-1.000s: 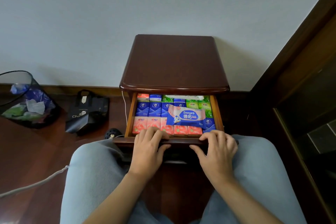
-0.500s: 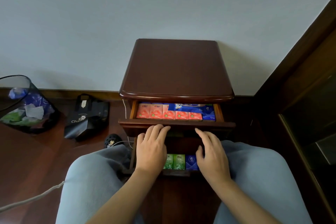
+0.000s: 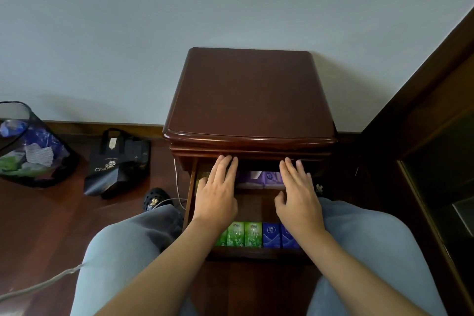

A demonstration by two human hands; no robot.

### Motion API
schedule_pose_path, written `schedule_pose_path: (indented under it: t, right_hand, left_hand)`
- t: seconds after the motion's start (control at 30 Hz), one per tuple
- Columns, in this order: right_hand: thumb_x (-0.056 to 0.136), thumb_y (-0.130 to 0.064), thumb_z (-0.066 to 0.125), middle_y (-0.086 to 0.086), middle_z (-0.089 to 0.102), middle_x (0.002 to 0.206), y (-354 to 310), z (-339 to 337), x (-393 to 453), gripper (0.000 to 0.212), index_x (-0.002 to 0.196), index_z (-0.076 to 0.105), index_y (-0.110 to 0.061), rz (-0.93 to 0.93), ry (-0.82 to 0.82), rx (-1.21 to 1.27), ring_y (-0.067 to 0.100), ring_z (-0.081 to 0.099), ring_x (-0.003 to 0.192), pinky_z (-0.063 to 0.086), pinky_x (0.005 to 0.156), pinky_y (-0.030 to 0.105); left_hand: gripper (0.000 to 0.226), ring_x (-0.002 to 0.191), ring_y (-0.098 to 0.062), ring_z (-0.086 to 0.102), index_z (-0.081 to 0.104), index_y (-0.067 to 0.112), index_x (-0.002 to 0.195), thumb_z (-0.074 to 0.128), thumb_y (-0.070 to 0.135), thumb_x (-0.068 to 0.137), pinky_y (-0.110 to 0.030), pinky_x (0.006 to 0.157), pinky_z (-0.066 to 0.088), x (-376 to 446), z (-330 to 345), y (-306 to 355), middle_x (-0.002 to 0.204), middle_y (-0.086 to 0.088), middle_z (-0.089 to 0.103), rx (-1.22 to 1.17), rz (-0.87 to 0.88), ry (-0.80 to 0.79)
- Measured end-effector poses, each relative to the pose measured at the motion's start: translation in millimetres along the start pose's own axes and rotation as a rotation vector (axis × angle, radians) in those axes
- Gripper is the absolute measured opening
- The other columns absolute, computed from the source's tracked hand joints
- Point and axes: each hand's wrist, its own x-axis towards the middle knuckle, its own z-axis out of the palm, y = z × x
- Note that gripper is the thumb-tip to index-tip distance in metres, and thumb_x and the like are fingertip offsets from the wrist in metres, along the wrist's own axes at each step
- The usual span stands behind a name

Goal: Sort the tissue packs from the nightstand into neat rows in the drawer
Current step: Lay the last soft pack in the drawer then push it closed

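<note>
Top drawer (image 3: 251, 155) now shut under both hands; nightstand (image 3: 248, 95) top bare.

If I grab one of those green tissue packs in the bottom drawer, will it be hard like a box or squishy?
Probably squishy: the green tissue packs look like thin, shiny plastic wrap, so they may feel a bit slippery. Likely light for their size too. They stand on end in a row beside the blue packs, so taking one out might let its neighbours tip.
</note>
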Motion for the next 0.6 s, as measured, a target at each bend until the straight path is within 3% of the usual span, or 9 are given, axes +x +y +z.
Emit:
schedule_pose_path:
  t: [0.4,0.6]
  right_hand:
    - [0.097,-0.012,0.06,0.0,0.017,0.174,-3,2,22,0.079,0.166,0.023,-0.018,0.024,-0.047,-0.004,0.023,0.007,0.162,0.014,0.132,0.044]
    - [0.097,-0.017,0.063,0.001,0.013,0.175,-2,-1,27,0.085,0.167,0.016,-0.019,-0.01,-0.086,-0.027,0.022,0.004,0.162,0.016,0.131,0.046]
  left_hand:
    - [0.096,0.16,-0.018,-0.011,-0.006,0.024,0.164,0.06,0.028,0.096,-0.047,0.122,0.033,20,0,-4,0.172,0.002,0.0,0.04,0.003,-0.045]
    - [0.099,0.159,-0.016,-0.016,-0.012,0.021,0.165,0.058,0.027,0.095,-0.043,0.123,0.027,16,-2,-7,0.172,0.005,-0.018,0.081,0.017,-0.093]
